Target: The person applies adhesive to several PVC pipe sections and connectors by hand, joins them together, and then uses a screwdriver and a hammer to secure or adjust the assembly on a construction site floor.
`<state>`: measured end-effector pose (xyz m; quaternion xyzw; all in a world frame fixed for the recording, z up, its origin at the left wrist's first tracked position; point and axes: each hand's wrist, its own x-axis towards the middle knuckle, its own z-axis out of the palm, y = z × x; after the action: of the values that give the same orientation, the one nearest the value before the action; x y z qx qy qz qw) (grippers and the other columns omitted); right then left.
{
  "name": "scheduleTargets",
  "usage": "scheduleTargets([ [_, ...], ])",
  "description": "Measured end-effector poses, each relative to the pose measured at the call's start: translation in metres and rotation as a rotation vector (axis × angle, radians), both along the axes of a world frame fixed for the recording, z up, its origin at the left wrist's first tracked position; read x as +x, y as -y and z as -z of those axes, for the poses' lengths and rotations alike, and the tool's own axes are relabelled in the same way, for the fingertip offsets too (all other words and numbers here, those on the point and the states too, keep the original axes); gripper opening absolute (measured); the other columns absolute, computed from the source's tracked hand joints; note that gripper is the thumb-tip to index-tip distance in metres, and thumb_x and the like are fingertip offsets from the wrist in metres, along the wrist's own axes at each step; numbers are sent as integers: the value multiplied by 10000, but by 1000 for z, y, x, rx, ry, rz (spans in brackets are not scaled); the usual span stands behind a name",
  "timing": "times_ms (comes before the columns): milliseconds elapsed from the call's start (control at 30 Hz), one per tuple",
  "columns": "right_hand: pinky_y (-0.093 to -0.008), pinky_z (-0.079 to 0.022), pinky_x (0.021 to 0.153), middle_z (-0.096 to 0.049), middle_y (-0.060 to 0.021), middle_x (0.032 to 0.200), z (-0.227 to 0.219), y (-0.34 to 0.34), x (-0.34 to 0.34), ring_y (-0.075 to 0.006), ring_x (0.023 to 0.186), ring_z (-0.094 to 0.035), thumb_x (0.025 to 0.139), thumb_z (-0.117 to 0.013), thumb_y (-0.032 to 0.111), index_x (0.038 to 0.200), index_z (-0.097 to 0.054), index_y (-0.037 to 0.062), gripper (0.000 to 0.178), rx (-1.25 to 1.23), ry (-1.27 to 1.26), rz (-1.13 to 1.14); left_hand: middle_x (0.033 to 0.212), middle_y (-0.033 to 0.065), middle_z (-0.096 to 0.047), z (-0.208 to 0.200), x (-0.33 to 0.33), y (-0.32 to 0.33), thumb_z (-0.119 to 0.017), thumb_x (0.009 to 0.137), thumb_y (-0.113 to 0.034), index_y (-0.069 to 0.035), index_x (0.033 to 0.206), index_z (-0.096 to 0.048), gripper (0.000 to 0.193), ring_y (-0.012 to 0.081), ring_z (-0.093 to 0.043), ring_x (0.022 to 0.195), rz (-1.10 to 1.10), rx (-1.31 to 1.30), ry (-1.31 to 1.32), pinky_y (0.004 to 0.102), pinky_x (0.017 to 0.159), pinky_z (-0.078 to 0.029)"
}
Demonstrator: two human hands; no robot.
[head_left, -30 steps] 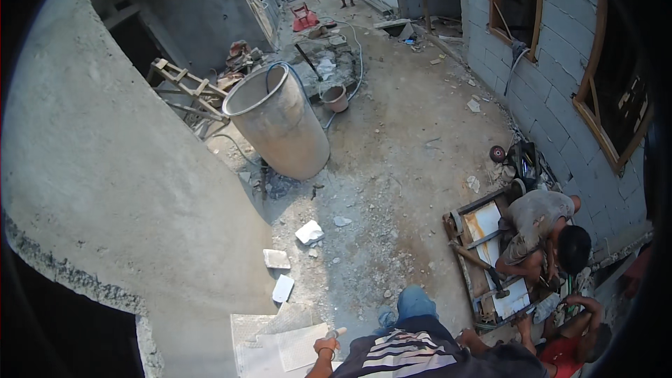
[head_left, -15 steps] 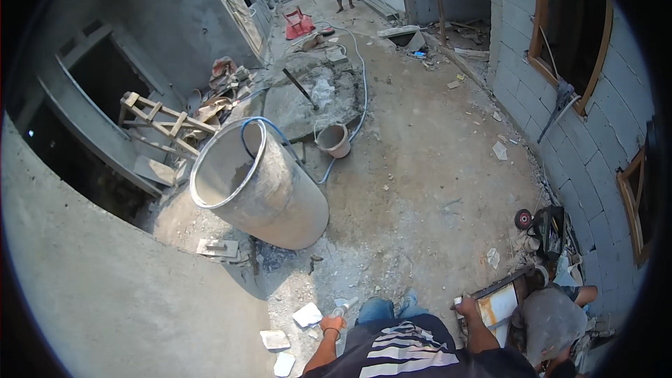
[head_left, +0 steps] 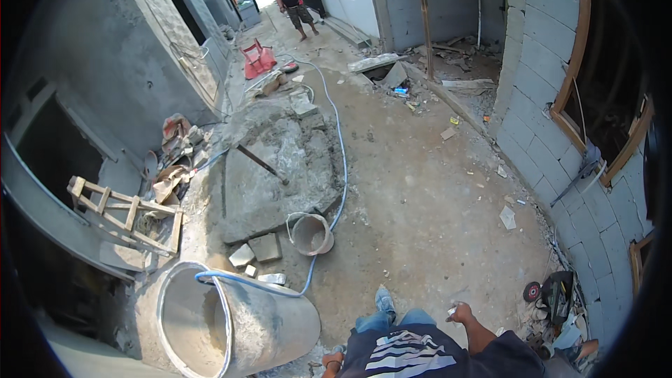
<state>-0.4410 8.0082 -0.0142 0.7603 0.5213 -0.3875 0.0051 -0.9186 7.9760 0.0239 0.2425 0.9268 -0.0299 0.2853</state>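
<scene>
My left hand (head_left: 333, 359) hangs low at the lower edge, near the large pale drum (head_left: 273, 322). Its fingers are curled by a greyish object (head_left: 339, 350), too small and partly hidden to name. On the other side, my right hand (head_left: 460, 313) is held out over the ground, closed on a small white piece (head_left: 451, 311) of unclear kind. Between the two hands, my jeans and a light shoe (head_left: 384, 299) show on the dirt path. A blue hose (head_left: 210, 276) runs over the drum's rim and along the ground past a bucket (head_left: 311, 234).
A low concrete slab (head_left: 252, 199) with a rod standing up from it lies ahead left. Beyond are a wooden ladder-like frame (head_left: 129, 211), a red chair (head_left: 259, 60) and a person (head_left: 292, 3). Block walls (head_left: 528, 119) flank the right, with a dark bag (head_left: 558, 297) at their foot.
I have moved forward along the path. The drum, slab and bucket sit lower in view; the distant person appears larger. The crouching person at the lower right has mostly slipped out of view.
</scene>
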Motion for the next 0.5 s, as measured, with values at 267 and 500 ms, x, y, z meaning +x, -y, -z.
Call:
scheduleTargets([
  [267,-361,-499,806,-671,-109,968,17,-34,25,-278,924,-636,497,-774,565,1023,-673,126,692,-297,144,0,662,210,-646,-15,-1,-353,-710,486,-210,76,646,-650,333,316,-648,639,215,158,104,405,588,-486],
  [500,-373,-505,782,-659,-159,920,43,-390,84,-296,894,-634,488,-807,435,833,-704,64,516,-207,157,8,610,163,-623,6,57,-610,-628,604,-171,57,650,-655,234,277,-618,576,167,334,156,398,549,-471],
])
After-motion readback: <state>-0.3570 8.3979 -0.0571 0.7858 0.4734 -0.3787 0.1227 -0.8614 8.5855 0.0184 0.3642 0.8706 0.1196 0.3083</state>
